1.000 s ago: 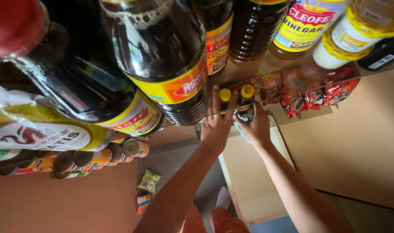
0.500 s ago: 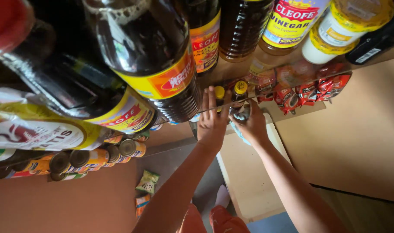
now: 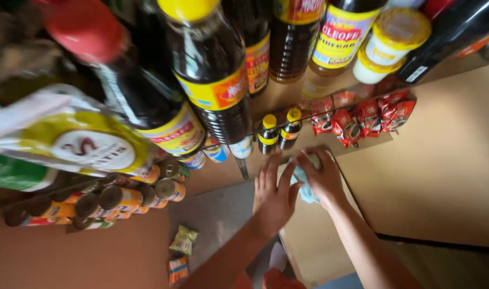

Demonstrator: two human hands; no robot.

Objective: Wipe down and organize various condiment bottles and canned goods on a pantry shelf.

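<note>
My left hand (image 3: 274, 192) lies flat, fingers spread, on a pale wooden shelf board (image 3: 309, 235). Beside it, my right hand (image 3: 322, 176) presses a light blue cloth (image 3: 304, 188) against the same board, fingers curled over it. Just beyond my fingertips stand two small dark bottles with yellow caps (image 3: 279, 130). Red sachets (image 3: 362, 118) hang in a row to the right of them.
Big dark sauce bottles (image 3: 212, 80) with yellow and red labels loom close at the top. A white jar with a yellow lid (image 3: 386, 45) stands at the upper right. Canned goods (image 3: 121, 198) line a lower left shelf. Snack packets (image 3: 183, 241) lie below on the floor.
Both hands have come down from the small yellow-capped bottles onto the wooden board. The blue cloth now shows under my right hand. The view has tilted upward.
</note>
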